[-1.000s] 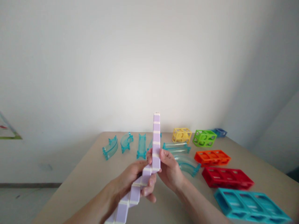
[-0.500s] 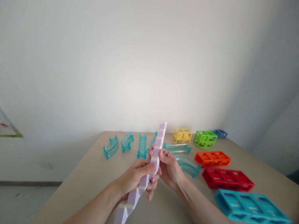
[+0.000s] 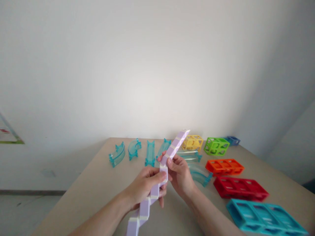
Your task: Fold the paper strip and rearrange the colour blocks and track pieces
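A long purple and white segmented strip (image 3: 154,191) runs from the bottom of the head view up to the right, above the table. My left hand (image 3: 145,184) is closed round its middle, thumb on top. Just beyond, my right hand (image 3: 180,172) pinches the strip between thumb and fingers. The strip bends at my hands, and its far part slants right, the tip in front of a yellow lattice block (image 3: 193,143). Behind my right hand lies a clear teal curved track (image 3: 199,175), partly hidden.
More clear teal tracks, such as a straight one (image 3: 150,153) and a curved one (image 3: 117,154), lie along the back of the table (image 3: 98,183). Green (image 3: 216,146), orange (image 3: 224,167), red (image 3: 240,188) and teal (image 3: 265,216) lattice blocks line the right side.
The far part of the strip has swung to the right at my right hand. Its lower part now hangs steeper. Both hands keep their hold in nearly the same place.
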The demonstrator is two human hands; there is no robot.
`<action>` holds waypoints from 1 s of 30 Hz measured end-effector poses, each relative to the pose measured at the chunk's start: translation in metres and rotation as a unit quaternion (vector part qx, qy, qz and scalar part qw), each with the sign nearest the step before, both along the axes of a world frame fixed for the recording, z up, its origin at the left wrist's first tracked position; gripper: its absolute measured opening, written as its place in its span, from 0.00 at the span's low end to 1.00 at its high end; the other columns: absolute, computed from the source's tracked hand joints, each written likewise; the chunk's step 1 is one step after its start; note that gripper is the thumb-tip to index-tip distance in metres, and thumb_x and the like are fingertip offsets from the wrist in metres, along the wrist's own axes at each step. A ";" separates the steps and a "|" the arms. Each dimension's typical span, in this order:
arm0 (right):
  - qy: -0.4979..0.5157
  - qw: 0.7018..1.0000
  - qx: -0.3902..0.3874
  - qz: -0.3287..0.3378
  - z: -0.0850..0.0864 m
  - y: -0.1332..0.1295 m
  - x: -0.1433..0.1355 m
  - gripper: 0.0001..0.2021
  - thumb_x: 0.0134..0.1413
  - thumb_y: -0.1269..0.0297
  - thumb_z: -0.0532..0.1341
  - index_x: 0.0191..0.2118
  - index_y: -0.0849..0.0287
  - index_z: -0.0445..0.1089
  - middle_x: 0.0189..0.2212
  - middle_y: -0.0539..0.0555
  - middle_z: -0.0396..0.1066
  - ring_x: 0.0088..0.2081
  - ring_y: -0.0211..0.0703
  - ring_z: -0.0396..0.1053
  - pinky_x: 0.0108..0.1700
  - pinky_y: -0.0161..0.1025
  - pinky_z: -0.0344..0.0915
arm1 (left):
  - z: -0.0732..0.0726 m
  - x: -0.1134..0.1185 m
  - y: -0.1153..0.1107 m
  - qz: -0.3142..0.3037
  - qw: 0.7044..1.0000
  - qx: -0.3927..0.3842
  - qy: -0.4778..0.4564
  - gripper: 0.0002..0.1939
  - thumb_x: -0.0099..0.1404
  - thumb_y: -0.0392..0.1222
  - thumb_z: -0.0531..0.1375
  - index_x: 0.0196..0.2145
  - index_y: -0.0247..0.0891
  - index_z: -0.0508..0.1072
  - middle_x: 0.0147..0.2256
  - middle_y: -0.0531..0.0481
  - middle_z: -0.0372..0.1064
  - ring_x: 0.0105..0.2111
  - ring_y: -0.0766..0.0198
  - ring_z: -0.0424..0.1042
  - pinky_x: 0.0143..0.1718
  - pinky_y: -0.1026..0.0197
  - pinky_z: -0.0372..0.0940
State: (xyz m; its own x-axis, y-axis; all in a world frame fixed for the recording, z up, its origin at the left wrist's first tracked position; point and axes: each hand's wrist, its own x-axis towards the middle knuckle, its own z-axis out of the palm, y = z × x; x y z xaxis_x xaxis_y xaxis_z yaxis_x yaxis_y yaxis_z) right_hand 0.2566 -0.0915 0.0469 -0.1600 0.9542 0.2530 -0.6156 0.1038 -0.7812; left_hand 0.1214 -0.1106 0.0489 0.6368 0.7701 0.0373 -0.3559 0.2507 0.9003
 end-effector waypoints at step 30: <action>0.019 0.998 0.052 0.027 0.004 -0.007 -0.005 0.17 0.38 0.58 0.74 0.36 0.54 0.74 0.36 0.53 0.75 0.37 0.46 0.69 0.39 0.42 0.63 | 0.007 -0.015 0.004 -0.058 0.982 -0.061 -0.169 0.17 0.68 0.47 0.54 0.33 0.29 0.73 0.27 0.51 0.63 0.18 0.76 0.55 0.21 0.67 0.71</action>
